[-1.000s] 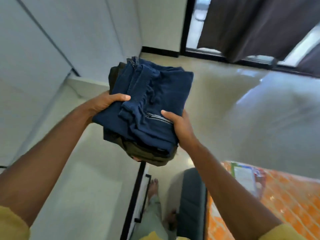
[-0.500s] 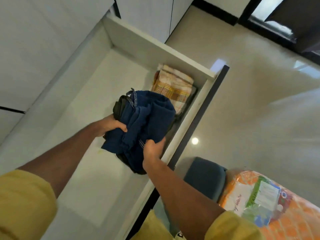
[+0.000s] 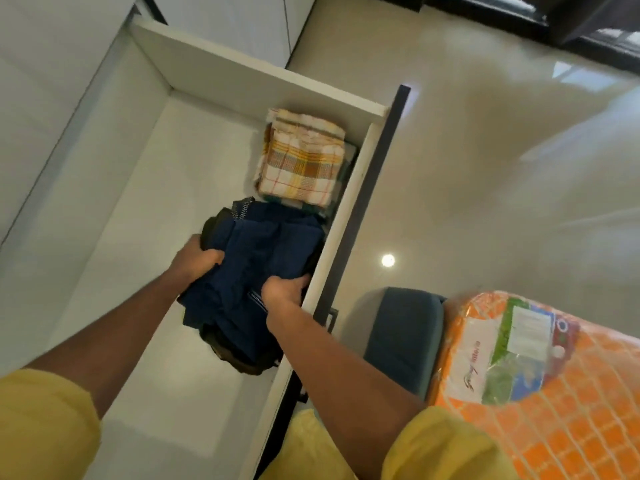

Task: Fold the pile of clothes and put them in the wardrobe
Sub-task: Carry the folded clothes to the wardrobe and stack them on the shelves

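A stack of folded clothes [image 3: 266,268] is being held inside the open white drawer [image 3: 256,81], close against its front wall and about midway along it. The stack is being gripped from two sides. The left hand [image 3: 195,259] is being closed on the side of the stack that faces the middle of the drawer. Its thumb is lying on the navy cloth on top and its other fingers are hidden behind the pile. The right hand [image 3: 282,289] is being closed on the near edge, just beside the front wall of the drawer, with its fingers curled tightly into the navy cloth. Under the navy piece a dark garment [image 3: 242,356] is showing at the near end of the stack. It cannot be told whether the stack is lying on the bottom of the drawer or is being held slightly above it.

In the far corner of the drawer, against the same front wall, a folded checked cloth [image 3: 301,164] in white, yellow and brown is lying. It is just beside the far edge of the stack, and it cannot be told if the two are touching.

Outside the drawer, beyond its dark front panel [image 3: 362,209], a glossy pale floor [image 3: 485,168] is being seen. A blue padded seat [image 3: 403,334] is standing near the near end of the drawer, and an orange package [image 3: 554,427] wrapped in clear plastic is lying beside it, further from the drawer. Behind the far wall of the drawer, white wardrobe doors [image 3: 225,26] are being seen. Yellow sleeves [image 3: 41,420] are being worn on both arms.
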